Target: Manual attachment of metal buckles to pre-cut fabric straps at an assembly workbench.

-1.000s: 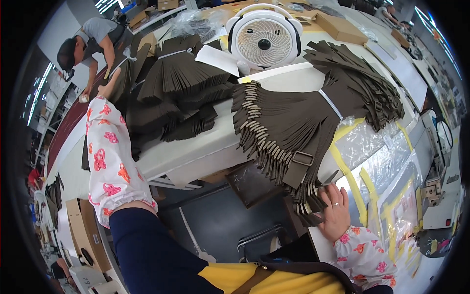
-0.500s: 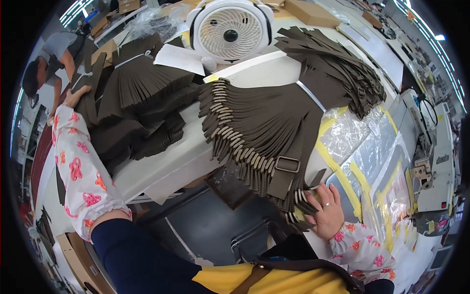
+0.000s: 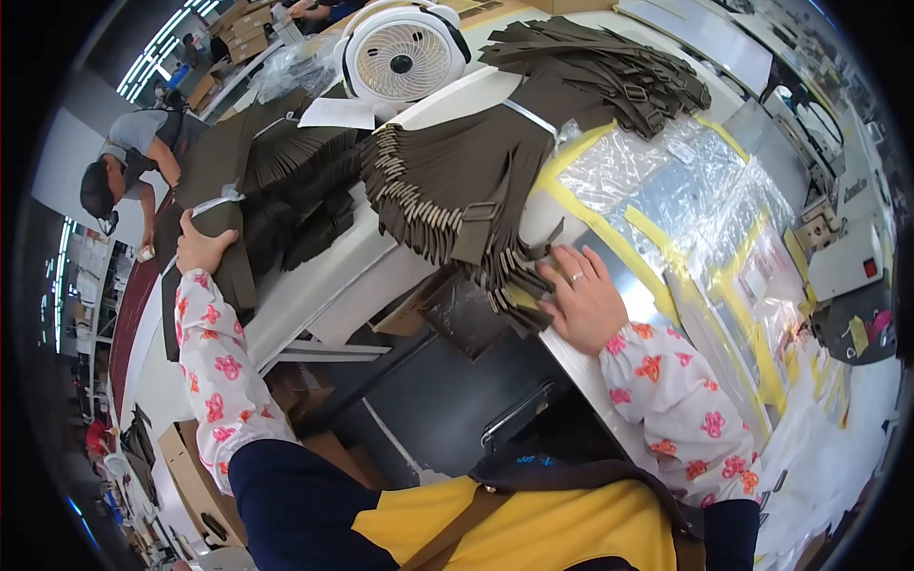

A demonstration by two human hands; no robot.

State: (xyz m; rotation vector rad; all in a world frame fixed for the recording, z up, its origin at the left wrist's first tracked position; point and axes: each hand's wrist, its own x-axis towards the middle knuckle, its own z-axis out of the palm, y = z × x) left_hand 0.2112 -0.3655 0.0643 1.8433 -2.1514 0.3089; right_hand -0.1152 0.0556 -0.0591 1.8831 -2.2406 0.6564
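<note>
My left hand (image 3: 202, 244) reaches far out and grips a bundle of dark brown straps (image 3: 221, 224) tied with a white band, at the left end of the white table (image 3: 314, 276). My right hand (image 3: 583, 297) lies flat, fingers spread, on the near end of a fanned stack of dark brown straps with metal-tipped ends (image 3: 447, 195) at the table's front edge. A ring shows on one finger. Both forearms wear white sleeves with a red flower print.
A white round fan (image 3: 400, 59) stands at the back. More brown strap piles (image 3: 609, 67) lie behind. Clear plastic with yellow tape (image 3: 685, 205) covers the right worktop. A sewing machine (image 3: 843, 247) is at far right. Another person (image 3: 129, 167) bends at far left. Cardboard boxes (image 3: 190, 476) sit below.
The view has shifted, bringing the table closer. My left hand now holds the banded bundle. My right hand has flattened onto the strap ends.
</note>
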